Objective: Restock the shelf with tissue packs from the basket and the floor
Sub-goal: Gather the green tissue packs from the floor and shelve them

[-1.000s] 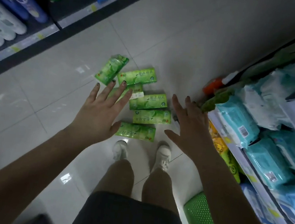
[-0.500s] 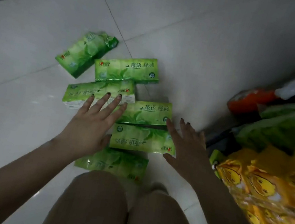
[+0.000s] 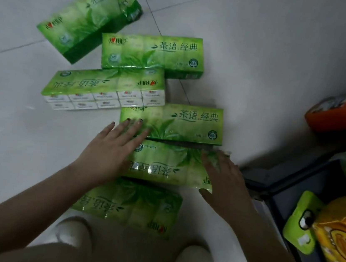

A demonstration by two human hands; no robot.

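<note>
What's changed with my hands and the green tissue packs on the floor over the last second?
You crouched, so the view dropped closer. Both hands came down: the left hand now lies at the left end of the second-nearest tissue pack, fingertips reaching the pack beyond, and the right hand covers its right end. Nothing is lifted yet. All six packs stayed where they were on the floor.

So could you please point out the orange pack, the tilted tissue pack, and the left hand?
orange pack (image 3: pixel 342 112), head view, its top face
tilted tissue pack (image 3: pixel 85 22), head view, its top face
left hand (image 3: pixel 110 151), head view, its back
</note>
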